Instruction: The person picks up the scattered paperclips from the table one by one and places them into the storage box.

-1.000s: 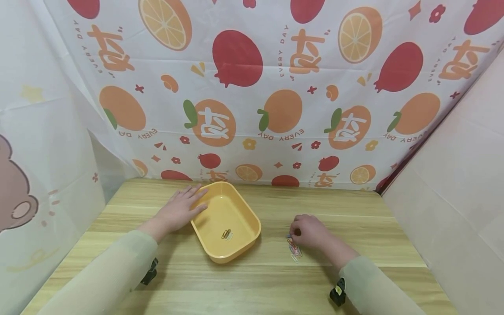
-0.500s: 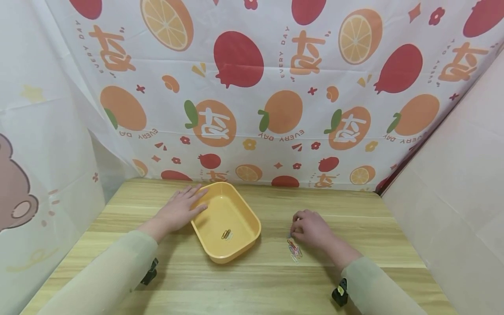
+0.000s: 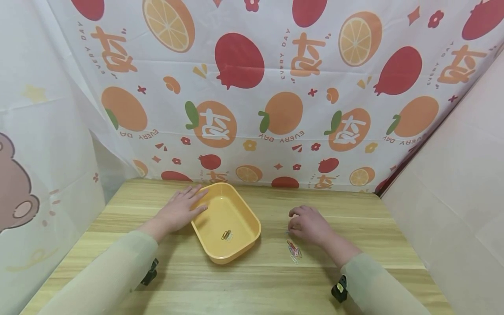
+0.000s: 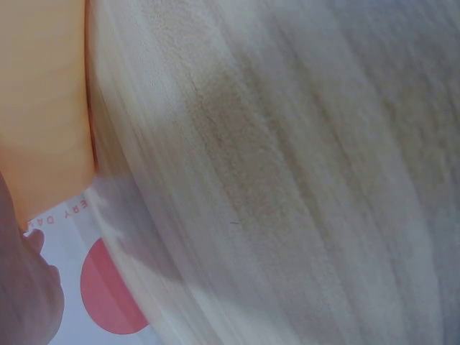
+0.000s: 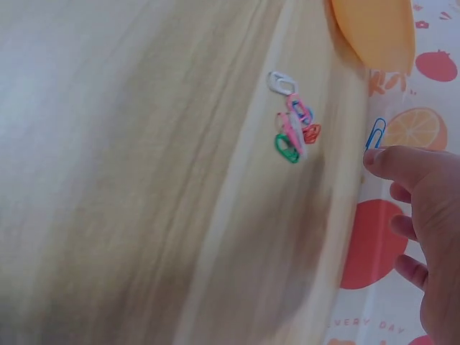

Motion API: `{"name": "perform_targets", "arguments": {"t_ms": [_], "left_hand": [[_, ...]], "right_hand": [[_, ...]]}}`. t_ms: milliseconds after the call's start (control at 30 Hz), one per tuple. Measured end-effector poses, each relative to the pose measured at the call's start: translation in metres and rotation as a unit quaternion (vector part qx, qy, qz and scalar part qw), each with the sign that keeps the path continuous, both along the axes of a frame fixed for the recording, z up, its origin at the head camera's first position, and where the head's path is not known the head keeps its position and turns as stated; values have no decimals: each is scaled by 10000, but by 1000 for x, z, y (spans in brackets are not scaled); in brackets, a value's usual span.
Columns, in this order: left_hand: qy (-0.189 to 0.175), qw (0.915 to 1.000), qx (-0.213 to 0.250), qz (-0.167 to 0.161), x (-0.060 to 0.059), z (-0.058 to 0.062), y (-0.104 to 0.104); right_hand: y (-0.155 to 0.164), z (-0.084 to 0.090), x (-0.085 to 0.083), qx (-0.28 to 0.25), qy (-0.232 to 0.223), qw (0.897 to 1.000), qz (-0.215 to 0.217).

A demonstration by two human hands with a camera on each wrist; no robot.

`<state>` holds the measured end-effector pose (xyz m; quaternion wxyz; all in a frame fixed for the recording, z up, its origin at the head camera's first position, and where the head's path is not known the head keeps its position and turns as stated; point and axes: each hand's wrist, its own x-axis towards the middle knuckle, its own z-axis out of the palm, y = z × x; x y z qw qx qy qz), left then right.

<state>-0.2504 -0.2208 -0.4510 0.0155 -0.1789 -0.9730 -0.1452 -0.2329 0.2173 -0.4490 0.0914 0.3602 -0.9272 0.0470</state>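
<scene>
A blue paper clip (image 5: 374, 134) is pinched at the fingertips of the right hand (image 3: 309, 225), which is raised just above the wooden table (image 3: 260, 280) near a small heap of coloured paper clips (image 3: 293, 250). The left hand (image 3: 179, 210) is laid flat, fingers straight, against the left rim of a yellow plastic tray (image 3: 208, 255), in which paper clips (image 3: 226, 235) are seen lying. The hands are kept well apart.
</scene>
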Motion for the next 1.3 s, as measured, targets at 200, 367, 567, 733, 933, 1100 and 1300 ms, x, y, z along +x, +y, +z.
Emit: {"name": "perform_targets", "arguments": {"t_ms": [200, 367, 567, 733, 933, 1100, 1300], "left_hand": [[27, 10000, -1, -5, 1, 0, -1], [26, 10000, -12, -7, 2, 1, -1], [27, 10000, -22, -7, 2, 2, 1], [11, 10000, 8, 8, 2, 1, 1], [-21, 10000, 42, 9, 3, 1, 1], [-28, 10000, 84, -1, 3, 1, 1], [11, 10000, 54, 0, 3, -1, 0]], "right_hand": [[-10, 12, -2, 95, 258, 9992, 280], [-22, 25, -3, 119, 251, 9987, 438], [-42, 39, -5, 273, 452, 9968, 601], [-61, 54, -8, 292, 525, 9942, 889], [-87, 70, -8, 331, 730, 9885, 1283], [-105, 75, -8, 448, 597, 9889, 1287], [-121, 74, -9, 611, 371, 9884, 1343]]}}
